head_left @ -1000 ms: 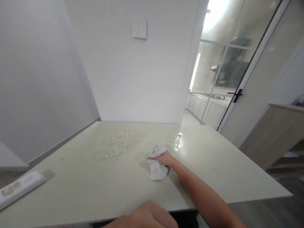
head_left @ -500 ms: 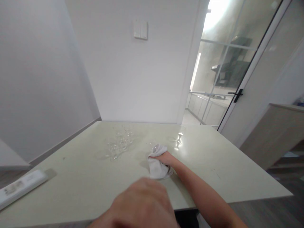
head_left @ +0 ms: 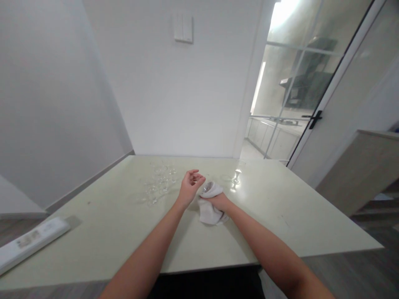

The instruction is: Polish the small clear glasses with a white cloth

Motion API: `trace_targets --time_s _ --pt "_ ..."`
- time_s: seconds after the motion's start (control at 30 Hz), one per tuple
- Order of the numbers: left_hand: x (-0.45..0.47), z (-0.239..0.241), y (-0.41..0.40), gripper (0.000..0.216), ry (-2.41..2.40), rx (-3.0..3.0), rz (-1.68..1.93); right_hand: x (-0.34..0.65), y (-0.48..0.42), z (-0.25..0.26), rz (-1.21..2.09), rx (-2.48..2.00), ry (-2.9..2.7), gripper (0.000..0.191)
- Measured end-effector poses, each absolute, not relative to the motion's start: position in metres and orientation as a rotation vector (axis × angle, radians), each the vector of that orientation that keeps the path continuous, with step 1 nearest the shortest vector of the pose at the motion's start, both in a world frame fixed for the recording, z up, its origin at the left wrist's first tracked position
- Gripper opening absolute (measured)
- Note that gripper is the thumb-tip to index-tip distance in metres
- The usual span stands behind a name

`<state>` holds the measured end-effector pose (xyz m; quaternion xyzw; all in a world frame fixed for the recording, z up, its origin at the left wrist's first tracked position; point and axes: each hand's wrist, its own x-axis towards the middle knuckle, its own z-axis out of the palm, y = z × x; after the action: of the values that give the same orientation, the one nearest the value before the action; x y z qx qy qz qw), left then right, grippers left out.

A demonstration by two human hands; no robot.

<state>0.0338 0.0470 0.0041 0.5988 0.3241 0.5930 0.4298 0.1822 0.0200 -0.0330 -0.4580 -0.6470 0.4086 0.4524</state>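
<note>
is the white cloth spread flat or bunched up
Bunched up: the cloth is crumpled in the right hand on the table, wrapped around a glass.

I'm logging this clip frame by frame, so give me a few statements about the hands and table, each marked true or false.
1. The right hand grips a white cloth. True.
2. The left hand lies flat on the table. False: it is raised, fingers curled, beside the cloth.
3. Clear glasses stand left of the hands. True.
4. A lone stemmed glass stands at the table's near edge. False: it stands far back, right of the hands.
</note>
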Motion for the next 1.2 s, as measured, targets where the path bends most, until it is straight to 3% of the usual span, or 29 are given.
trace_targets --time_s 0.13,0.33,0.53,0.77,0.97,1.2 --pt "0.032 0.007 0.044 0.046 0.594 1.457 1.372 0.184 0.015 -0.03 1.113 -1.161 -1.551 0.049" --pt "0.034 -0.001 0.04 0.061 0.711 1.577 1.376 0.182 0.019 -0.024 0.985 -0.973 -1.681 0.045" --pt "0.031 0.004 0.035 0.061 0.431 1.446 1.22 0.184 0.011 -0.019 1.113 -1.062 -1.628 0.051" --pt "0.035 -0.007 0.041 0.057 0.796 1.626 1.313 0.185 0.016 -0.016 1.065 -0.967 -1.634 0.045" --pt "0.038 -0.005 0.042 0.056 0.736 1.534 1.502 0.204 0.029 -0.009 0.949 -0.993 -1.724 0.042" --pt "0.032 0.003 0.044 0.05 0.795 1.232 1.767 0.238 0.05 -0.01 0.795 -1.24 -1.15 0.044"
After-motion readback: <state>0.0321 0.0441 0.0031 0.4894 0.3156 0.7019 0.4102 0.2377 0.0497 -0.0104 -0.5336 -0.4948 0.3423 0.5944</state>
